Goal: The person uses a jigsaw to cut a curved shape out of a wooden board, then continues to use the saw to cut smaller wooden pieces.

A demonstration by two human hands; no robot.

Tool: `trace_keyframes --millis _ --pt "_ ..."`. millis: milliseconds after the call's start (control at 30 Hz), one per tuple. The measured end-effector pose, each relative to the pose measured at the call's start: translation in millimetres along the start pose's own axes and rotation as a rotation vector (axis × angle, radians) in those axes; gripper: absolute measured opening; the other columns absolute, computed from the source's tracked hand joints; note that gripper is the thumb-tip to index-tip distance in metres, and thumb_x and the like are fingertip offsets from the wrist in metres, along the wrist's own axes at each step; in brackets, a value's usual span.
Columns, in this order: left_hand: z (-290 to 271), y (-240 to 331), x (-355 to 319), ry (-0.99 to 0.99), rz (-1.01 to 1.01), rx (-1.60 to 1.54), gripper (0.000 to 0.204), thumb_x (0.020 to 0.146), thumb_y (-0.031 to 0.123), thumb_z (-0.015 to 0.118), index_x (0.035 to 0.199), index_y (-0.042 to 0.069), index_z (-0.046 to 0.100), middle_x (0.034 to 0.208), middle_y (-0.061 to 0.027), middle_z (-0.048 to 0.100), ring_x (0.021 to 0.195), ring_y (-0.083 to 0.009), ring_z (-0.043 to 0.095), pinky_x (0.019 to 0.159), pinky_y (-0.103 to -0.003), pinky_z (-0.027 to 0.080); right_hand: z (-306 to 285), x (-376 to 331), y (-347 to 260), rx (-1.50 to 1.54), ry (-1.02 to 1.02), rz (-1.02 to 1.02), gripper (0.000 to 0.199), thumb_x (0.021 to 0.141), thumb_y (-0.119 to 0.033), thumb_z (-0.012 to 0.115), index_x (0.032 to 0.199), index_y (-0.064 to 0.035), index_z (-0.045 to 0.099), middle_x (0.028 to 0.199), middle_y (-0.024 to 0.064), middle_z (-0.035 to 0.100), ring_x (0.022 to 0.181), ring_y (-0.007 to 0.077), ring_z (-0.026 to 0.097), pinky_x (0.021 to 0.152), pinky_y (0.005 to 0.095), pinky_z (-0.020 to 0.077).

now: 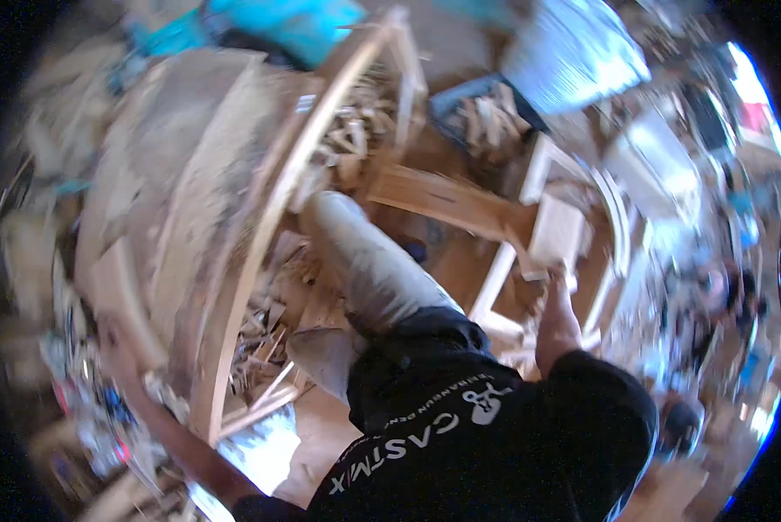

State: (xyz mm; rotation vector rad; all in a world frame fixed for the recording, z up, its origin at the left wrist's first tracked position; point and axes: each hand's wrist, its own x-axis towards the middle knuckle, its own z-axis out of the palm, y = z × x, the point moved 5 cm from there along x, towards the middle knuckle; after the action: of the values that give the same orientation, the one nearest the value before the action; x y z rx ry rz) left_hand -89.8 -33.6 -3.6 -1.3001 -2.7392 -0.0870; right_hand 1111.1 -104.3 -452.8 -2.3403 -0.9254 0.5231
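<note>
On the left, my left hand [119, 342] is closed at the edge of a pale curved wooden piece [128, 287], beside a sawdust-covered workbench [203, 165]. Blur hides most of its fingers. My right arm reaches forward on the right, where my right hand [562, 278] is closed on the near end of a pale wooden block [557, 230]. That block is beside a wooden frame [495, 280] with curved parts. A brown wooden plank [438, 198] runs between the bench side and the frame.
Wood offcuts [351, 139] are heaped under and beside the bench. Further off are a dark crate [447, 103] of wood pieces, a large pale sack [573, 56] and a turquoise sack [290, 26]. A white box [656, 161] stands to the right. Clutter lies at both sides.
</note>
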Motion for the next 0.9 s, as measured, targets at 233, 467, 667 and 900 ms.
trace_keyframes --millis 233,467,667,900 --pt "-75.8 57.7 -70.9 0.333 0.001 -0.047 0.049 0.099 0.06 0.058 0.129 0.024 0.073 0.091 -0.0223 0.076 0.087 -0.0446 0.074 0.077 -0.055 0.058 14.9 -0.6 -49.7 -0.267 -0.135 0.007 0.053 0.107 -0.038 0.055 0.144 0.0 0.058 0.143 0.0183 0.063 0.13 0.0328 0.06 0.113 0.0445 0.0483" --pt "-86.5 74.7 -96.9 0.327 -0.048 -0.127 0.056 0.095 0.056 0.068 0.141 0.025 0.065 0.131 -0.0304 0.064 0.104 -0.045 0.071 0.086 -0.053 0.058 27.2 -10.3 -144.3 -0.51 -0.146 0.066 0.05 0.104 -0.032 0.059 0.142 0.0003 0.059 0.142 0.0192 0.064 0.128 0.0341 0.062 0.11 0.0457 0.0494" --pt "-59.9 72.6 -35.3 0.425 0.313 -0.204 0.059 0.099 0.05 0.064 0.153 0.029 0.054 0.15 -0.0216 0.054 0.141 -0.0415 0.05 0.117 -0.048 0.043 51.3 -15.8 -216.4 -0.538 -0.125 -0.086 0.047 0.102 -0.027 0.062 0.14 0.0005 0.06 0.14 0.02 0.065 0.126 0.0353 0.063 0.107 0.0467 0.0504" --pt "-54.4 106.1 -43.4 0.198 0.105 -0.32 0.054 0.101 0.05 0.059 0.151 0.027 0.056 0.153 -0.0189 0.052 0.143 -0.0394 0.049 0.119 -0.054 0.04 97.6 -48.7 -383.1 -0.201 -0.082 -0.553 0.045 0.099 -0.022 0.065 0.138 0.0007 0.061 0.138 0.0209 0.065 0.124 0.0366 0.064 0.104 0.0479 0.0515"
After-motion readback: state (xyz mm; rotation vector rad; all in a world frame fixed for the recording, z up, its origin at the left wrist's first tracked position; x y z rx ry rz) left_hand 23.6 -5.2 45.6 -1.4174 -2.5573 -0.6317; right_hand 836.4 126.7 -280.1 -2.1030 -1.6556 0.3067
